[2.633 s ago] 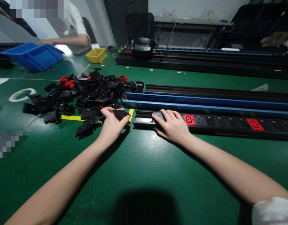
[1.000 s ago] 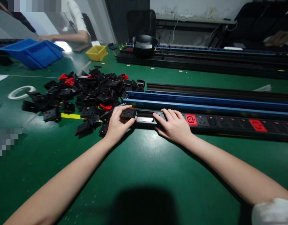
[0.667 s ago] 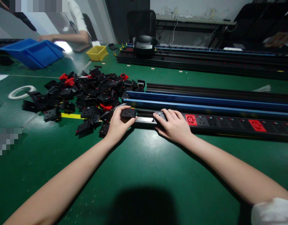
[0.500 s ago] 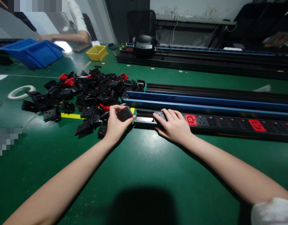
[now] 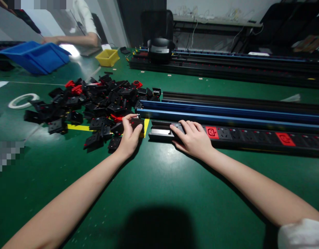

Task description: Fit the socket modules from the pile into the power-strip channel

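Note:
Between the thumb and fingers of my left hand [image 5: 130, 138] is a black socket module [image 5: 137, 125], just left of the open end of a long black rail [image 5: 161, 135]. My right hand [image 5: 193, 138] lies over that rail with fingers spread, touching a socket module seated in it; part of that module is hidden under the fingers. Right of my hand, the rail holds a red socket module [image 5: 212, 132], several black ones and another red one [image 5: 285, 139]. Beside my left hand spreads a pile of loose socket modules [image 5: 97, 100], mostly black with a few red.
Blue rails [image 5: 213, 112] lie just behind the black rail. Farther back stand more long rails [image 5: 226, 71], a yellow bin [image 5: 107, 58] and a blue bin [image 5: 36, 57]. A roll of white tape [image 5: 24, 101] lies at left. Another person's arm [image 5: 73, 40] rests at the far left.
My left hand has drawn slightly left, away from the rail's end, and the socket module in it has turned more upright. My right hand stays in place.

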{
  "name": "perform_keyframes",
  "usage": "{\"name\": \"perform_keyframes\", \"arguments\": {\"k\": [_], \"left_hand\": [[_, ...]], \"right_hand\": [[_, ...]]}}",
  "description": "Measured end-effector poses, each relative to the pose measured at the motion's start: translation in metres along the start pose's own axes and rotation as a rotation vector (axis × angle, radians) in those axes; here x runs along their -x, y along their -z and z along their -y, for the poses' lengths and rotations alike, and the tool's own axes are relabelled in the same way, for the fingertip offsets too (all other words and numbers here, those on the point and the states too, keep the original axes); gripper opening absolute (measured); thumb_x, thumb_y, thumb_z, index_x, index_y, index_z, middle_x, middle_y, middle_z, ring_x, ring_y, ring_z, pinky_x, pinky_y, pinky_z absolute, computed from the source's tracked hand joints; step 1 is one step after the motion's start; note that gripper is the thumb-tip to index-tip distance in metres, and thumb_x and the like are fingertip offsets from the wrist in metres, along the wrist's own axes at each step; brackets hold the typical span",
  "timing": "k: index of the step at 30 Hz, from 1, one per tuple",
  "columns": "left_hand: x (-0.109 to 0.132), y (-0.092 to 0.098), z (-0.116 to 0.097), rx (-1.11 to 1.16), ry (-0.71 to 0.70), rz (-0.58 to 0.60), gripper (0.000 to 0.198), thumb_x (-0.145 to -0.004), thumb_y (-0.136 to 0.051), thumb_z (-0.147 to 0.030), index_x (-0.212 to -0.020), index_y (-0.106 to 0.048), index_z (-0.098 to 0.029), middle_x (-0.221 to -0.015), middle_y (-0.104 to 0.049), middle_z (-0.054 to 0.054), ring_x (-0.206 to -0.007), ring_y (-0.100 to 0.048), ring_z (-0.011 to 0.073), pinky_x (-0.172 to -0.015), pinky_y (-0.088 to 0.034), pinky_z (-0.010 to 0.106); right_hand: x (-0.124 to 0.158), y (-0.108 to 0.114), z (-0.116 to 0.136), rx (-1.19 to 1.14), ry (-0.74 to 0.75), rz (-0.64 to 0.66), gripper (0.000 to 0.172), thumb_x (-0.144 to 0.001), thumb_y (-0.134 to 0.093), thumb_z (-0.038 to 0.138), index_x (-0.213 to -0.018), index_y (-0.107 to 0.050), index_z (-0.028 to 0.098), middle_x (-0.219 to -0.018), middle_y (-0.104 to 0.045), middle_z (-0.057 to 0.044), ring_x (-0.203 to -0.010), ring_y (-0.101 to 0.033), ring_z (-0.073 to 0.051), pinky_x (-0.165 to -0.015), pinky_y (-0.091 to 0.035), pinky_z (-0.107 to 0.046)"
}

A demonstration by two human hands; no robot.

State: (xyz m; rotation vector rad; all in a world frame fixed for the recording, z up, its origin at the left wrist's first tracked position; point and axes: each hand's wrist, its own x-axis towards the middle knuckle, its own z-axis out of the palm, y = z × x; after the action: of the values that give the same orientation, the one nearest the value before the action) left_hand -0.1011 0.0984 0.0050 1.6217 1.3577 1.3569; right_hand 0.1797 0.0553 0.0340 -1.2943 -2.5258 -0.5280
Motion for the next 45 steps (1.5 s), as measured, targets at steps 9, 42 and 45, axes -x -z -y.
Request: {"name": "perform_keyframes", "arguments": {"k": [9, 42, 45], "left_hand": [[-0.002, -0.003, -0.009, 0.047, 0.014, 0.074, 0.038, -0.093, -0.065, -0.050, -0.120, -0.061, -0.024, -0.118, -0.067, 0.008, -0.107, -0.066, 0.0205, -0.097, -0.055, 0.037], [-0.005, -0.021, -0.008, -0.182, 0.141, 0.090, 0.024, -0.101, -0.040, -0.040, -0.111, -0.055, -0.024, -0.102, -0.065, 0.004, -0.095, -0.063, 0.0216, -0.087, -0.047, 0.036], [-0.002, -0.023, -0.007, -0.186, 0.147, 0.082, 0.027, -0.102, -0.039, -0.042, -0.114, -0.055, -0.024, -0.105, -0.066, 0.006, -0.097, -0.063, 0.0221, -0.087, -0.047, 0.036]], "right_hand": [[0.000, 0.000, 0.000, 0.011, 0.001, 0.000, 0.054, -0.102, -0.054, 0.046, -0.150, -0.055, 0.022, -0.140, -0.061, -0.020, -0.123, -0.058, -0.034, -0.106, -0.039, -0.047], [-0.001, -0.001, 0.001, 0.010, 0.000, -0.013, 0.054, -0.101, -0.056, 0.045, -0.149, -0.057, 0.020, -0.139, -0.062, -0.022, -0.121, -0.059, -0.035, -0.104, -0.039, -0.048], [-0.001, -0.001, 0.001, 0.011, 0.000, -0.014, 0.054, -0.101, -0.055, 0.045, -0.149, -0.057, 0.020, -0.139, -0.062, -0.022, -0.121, -0.059, -0.036, -0.104, -0.039, -0.048]]}}
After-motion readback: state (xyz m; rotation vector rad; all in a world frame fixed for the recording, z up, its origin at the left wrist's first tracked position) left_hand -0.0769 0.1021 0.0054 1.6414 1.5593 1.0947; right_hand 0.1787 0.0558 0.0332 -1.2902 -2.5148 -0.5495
